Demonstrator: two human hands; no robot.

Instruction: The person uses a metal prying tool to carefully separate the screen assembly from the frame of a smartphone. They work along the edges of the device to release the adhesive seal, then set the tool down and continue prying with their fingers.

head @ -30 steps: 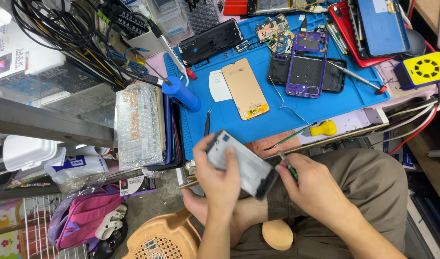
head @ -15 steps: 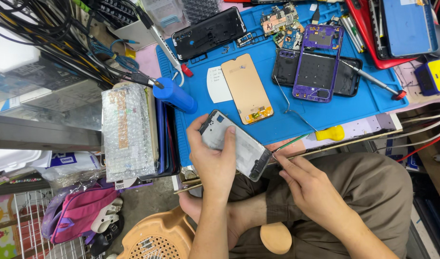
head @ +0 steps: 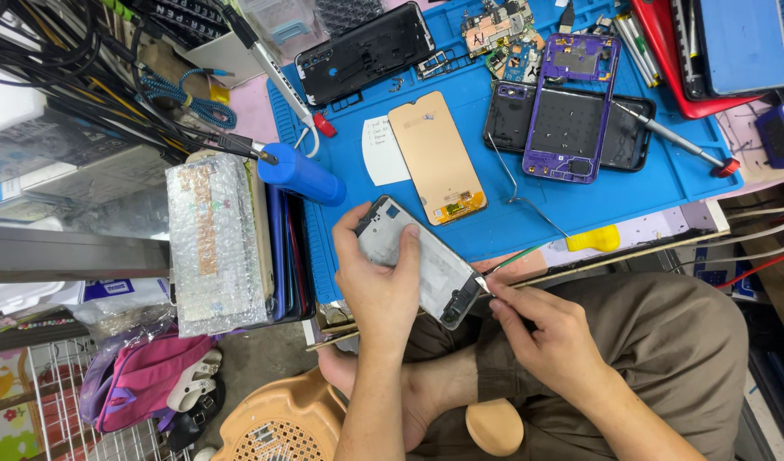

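Note:
My left hand grips a grey phone frame by its upper end, holding it tilted over the near edge of the blue work mat. My right hand pinches thin green-tipped tweezers whose tip touches the frame's lower right corner. Both hands hover above my lap in brown trousers.
On the mat lie an orange-backed screen panel, a white note, a purple phone frame, a black back cover, circuit boards and a red-ended screwdriver. A blue cylinder, bubble-wrapped stack and tangled cables sit left.
The view has moved closer and shifted down. My left hand has turned the phone frame slightly, and my right hand has brought the tweezers tip onto its lower corner.

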